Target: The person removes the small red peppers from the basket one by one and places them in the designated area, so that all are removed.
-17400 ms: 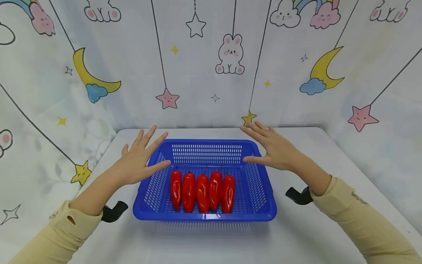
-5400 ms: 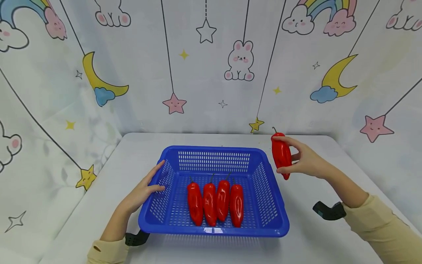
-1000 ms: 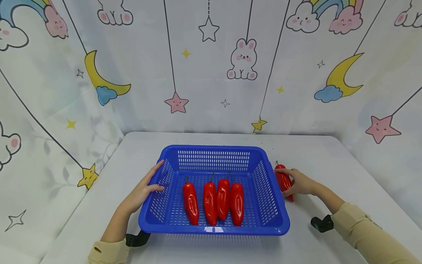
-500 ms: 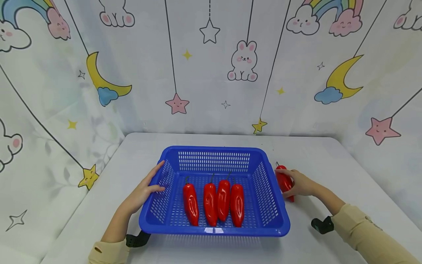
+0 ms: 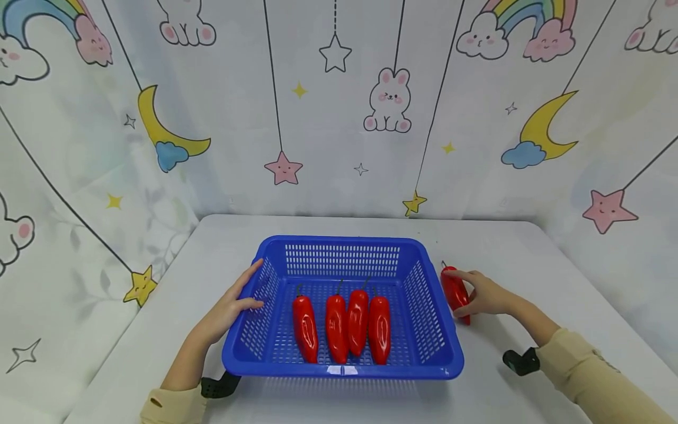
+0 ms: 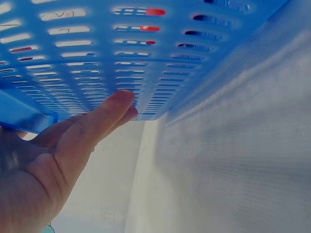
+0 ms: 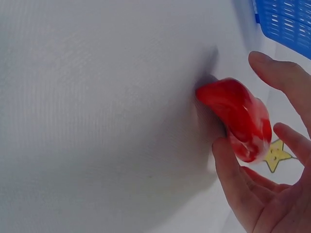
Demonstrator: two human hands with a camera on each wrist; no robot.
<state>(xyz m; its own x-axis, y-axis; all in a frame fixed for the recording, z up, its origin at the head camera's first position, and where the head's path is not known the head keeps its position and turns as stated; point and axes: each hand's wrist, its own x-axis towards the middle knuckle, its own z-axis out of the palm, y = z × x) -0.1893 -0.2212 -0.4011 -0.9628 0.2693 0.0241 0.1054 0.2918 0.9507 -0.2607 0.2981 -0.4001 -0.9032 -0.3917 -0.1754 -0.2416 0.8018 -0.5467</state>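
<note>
A blue perforated basket (image 5: 392, 371) stands on the white table, with several red chili peppers (image 5: 305, 330) lying side by side inside. My left hand (image 5: 225, 312) grips its left rim, thumb over the edge and fingers along the outer side wall. Another red chili pepper (image 5: 452, 288) lies on the table, just right of the basket. My right hand (image 5: 484, 294) is around it, fingers spread. In the right wrist view a gap shows between one digit and this pepper (image 7: 243, 111); whether another fingertip touches it I cannot tell.
The white table (image 5: 318, 406) reaches back to a hanging cloth (image 5: 328, 118) printed with moons, stars and rabbits. A black wrist camera is strapped to each wrist.
At first several peppers lay in the basket and both hands hovered. My left hand took the rim. One pepper, held raised at the right earlier, now lies on the table. Little differs since one second ago.
</note>
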